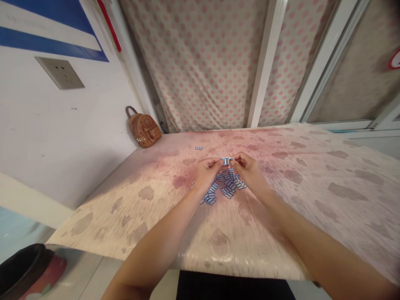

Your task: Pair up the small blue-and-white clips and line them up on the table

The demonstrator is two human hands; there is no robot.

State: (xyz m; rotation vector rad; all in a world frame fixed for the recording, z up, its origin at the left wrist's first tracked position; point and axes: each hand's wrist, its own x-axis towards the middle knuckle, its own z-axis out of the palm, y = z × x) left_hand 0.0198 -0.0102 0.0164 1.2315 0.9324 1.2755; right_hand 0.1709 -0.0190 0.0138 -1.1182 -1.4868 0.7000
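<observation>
Between my two hands is a small blue-and-white piece (227, 161), pinched at its left end by my left hand (208, 170) and at its right end by my right hand (248, 168). Thumbs and forefingers of both hands are closed on it. Just below, on the patterned tablecloth, lies a loose pile of similar blue-and-white striped pieces (229, 183), partly hidden behind my left hand. Farther back and a little left sits a short row of small pieces (199, 148). Their exact kind is too small to make out.
The table (312, 200) has a leaf-patterned cover. A small brown backpack (145, 129) leans against the wall at the back left. Behind the table hangs a dotted curtain (203, 62). A dark bin-like container (31, 271) stands on the floor at lower left.
</observation>
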